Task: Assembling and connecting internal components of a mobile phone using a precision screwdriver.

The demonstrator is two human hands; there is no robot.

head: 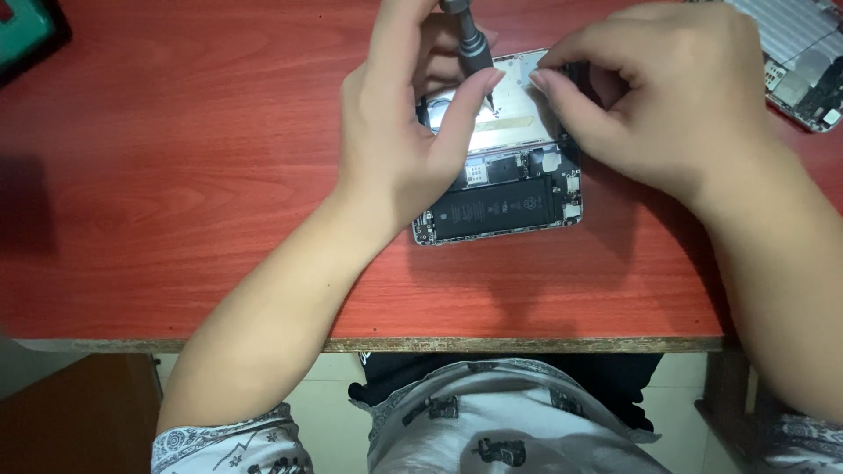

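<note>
phone repair bench | opened phone (500,189) | spare chassis (803,53) | red desk (176,175)

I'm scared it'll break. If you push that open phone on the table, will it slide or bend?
The open phone lies flat on the smooth red table, so it would probably slide, not roll. Its metal frame looks stiff. The bare parts inside seem fragile, so push gently.
</note>
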